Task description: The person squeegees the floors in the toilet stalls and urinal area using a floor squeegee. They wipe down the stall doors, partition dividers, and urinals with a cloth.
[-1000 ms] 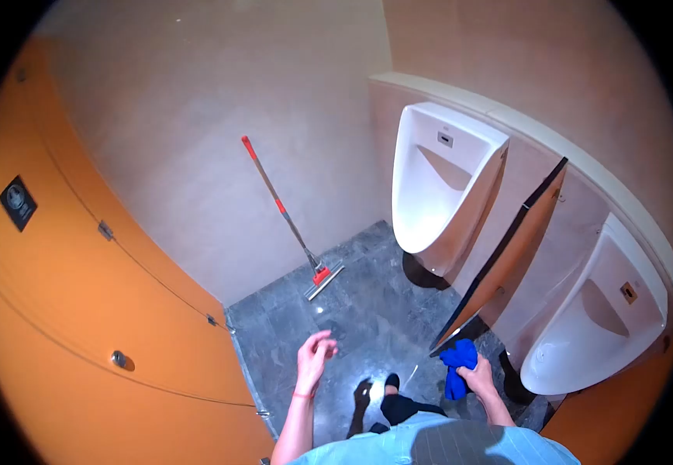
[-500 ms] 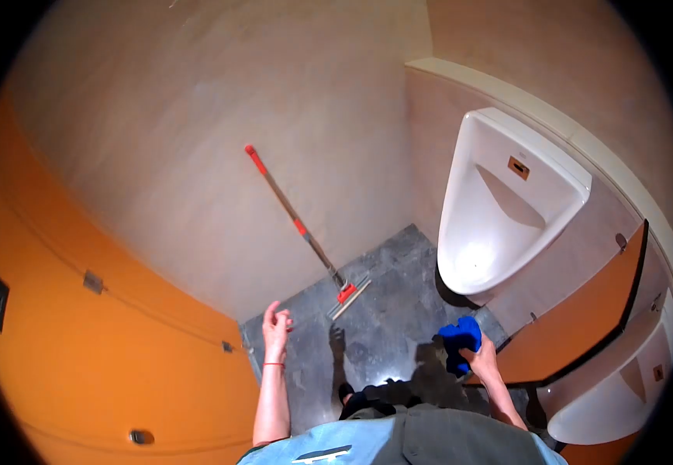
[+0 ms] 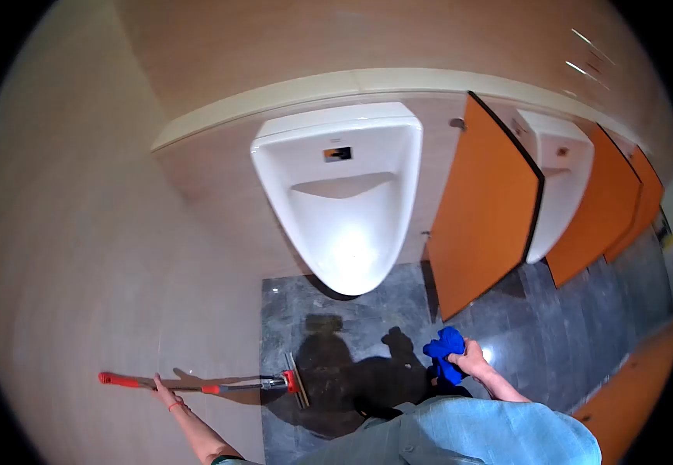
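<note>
A long-handled floor squeegee with red grips on its pole leans at the left wall, its flat head down at the floor. My left hand is on the pole just below the red end grip, with fingers around it. Part of that grasp is hidden by the hand itself. In my right hand is a bunched blue cloth, held low over the floor in front of my body.
A white urinal hangs on the wall ahead. Orange partitions jut out to its right, with another urinal between them. The dark tiled floor carries my shadow. An orange panel stands at lower right.
My view has turned right, bringing the urinal to the middle. My left hand, free before, has come onto the squeegee pole. The blue cloth stays in my right hand.
</note>
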The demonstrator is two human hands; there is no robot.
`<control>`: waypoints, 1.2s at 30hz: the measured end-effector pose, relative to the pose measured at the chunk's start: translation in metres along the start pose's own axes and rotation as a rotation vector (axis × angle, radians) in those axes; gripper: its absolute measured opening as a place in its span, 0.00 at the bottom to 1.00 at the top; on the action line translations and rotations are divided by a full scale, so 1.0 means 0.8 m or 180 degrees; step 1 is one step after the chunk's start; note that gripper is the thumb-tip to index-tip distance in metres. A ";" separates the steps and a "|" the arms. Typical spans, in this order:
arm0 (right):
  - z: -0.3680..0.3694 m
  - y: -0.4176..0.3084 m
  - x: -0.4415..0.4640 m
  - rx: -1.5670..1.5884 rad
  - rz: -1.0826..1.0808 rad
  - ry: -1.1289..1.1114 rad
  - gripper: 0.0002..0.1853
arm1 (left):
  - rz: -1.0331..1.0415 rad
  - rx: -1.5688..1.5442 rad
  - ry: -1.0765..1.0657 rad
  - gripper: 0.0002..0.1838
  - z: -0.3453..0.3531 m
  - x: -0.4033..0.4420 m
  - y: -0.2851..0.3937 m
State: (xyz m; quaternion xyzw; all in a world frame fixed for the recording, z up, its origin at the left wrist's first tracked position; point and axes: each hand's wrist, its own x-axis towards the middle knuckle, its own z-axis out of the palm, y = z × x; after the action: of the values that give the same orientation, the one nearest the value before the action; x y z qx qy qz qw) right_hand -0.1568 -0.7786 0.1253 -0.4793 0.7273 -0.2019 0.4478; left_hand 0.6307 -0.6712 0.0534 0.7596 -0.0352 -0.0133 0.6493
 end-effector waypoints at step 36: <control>-0.362 0.468 -0.185 0.1761 0.0814 0.3860 0.23 | -0.0087 -0.0221 -0.6443 0.14 0.260 -1.254 0.104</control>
State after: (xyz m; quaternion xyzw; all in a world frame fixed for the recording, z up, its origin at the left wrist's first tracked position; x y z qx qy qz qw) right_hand -0.5742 -0.5158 0.0724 -0.0593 0.8223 -0.5592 0.0871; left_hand -0.3862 -0.8182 0.0777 0.3725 -0.5599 -0.6594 0.3360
